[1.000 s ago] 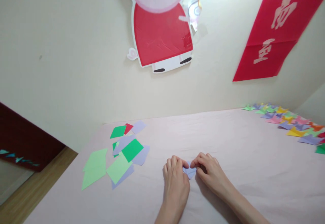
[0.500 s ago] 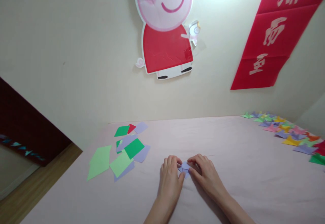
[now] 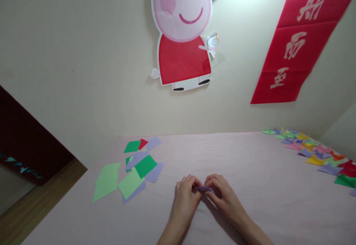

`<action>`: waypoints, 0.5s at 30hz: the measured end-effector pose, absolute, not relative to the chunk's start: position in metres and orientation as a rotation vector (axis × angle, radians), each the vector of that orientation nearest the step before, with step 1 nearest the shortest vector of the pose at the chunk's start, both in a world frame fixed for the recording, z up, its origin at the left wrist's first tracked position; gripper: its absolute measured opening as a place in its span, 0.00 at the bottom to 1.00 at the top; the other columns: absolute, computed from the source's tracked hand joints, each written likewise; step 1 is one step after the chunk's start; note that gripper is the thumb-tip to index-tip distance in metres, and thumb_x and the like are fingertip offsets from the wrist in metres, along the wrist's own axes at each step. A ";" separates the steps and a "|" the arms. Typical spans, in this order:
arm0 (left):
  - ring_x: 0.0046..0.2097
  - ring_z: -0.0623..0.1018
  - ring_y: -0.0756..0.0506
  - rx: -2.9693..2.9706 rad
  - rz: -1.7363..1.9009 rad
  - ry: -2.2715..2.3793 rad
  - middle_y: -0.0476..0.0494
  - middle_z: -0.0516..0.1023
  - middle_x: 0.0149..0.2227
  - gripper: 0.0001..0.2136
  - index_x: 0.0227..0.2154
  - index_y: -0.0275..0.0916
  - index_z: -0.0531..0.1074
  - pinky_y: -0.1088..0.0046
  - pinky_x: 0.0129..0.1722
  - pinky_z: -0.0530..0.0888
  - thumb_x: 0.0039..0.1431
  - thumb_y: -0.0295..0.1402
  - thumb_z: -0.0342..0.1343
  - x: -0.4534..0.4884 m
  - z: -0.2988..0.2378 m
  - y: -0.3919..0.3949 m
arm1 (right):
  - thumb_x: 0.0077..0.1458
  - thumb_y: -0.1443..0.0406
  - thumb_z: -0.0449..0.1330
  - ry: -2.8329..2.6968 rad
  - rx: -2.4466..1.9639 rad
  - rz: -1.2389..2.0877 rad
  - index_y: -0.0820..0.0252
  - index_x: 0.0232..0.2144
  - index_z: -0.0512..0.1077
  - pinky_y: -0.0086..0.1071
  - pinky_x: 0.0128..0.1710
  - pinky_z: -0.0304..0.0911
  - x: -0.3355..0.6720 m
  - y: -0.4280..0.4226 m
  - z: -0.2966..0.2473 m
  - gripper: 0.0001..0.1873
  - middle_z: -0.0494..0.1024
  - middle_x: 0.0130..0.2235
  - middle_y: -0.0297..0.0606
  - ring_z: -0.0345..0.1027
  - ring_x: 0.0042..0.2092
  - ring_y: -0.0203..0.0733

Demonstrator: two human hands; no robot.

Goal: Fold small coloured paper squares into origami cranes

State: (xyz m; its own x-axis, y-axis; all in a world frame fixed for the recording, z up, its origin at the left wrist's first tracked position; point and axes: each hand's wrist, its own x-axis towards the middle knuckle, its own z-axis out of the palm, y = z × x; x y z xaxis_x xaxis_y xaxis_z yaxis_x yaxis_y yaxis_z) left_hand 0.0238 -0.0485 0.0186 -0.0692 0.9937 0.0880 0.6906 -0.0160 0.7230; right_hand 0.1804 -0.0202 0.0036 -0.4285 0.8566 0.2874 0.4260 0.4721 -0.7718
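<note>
A small folded piece of purple paper (image 3: 204,188) is held between my two hands, seen nearly edge-on. My left hand (image 3: 187,192) pinches its left end between thumb and fingers. On the other side, my right hand (image 3: 221,191) grips the right end the same way, the fingers curled over it. Fingertips cover both ends, so the paper's full shape is hidden.
Loose paper squares lie at the left, among them a dark green sheet (image 3: 146,166) and a light green sheet (image 3: 131,183). Several folded paper figures (image 3: 315,159) line the right side of the pink-covered surface (image 3: 211,152). A wall (image 3: 97,89) stands behind.
The purple paper lay flat with its folded face showing; now it is tilted up edge-on, with both hands closed tighter on it. The camera view has shifted slightly.
</note>
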 end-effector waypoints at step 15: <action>0.55 0.68 0.42 2.294 0.662 1.500 0.45 0.71 0.57 0.20 0.53 0.44 0.68 0.61 0.56 0.66 0.59 0.22 0.50 0.004 0.008 -0.077 | 0.60 0.73 0.54 -2.512 -0.873 0.282 0.57 0.34 0.72 0.33 0.40 0.62 0.194 -0.015 0.001 0.10 0.76 0.38 0.39 0.66 0.40 0.42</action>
State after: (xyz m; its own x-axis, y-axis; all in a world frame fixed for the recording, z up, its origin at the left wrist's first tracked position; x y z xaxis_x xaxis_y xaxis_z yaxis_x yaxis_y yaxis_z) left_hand 0.0041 -0.0770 0.0080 0.3410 0.9176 0.2041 0.7692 -0.3972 0.5005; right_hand 0.1936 -0.0148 0.0015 -0.6910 0.6281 0.3579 0.5329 0.7771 -0.3349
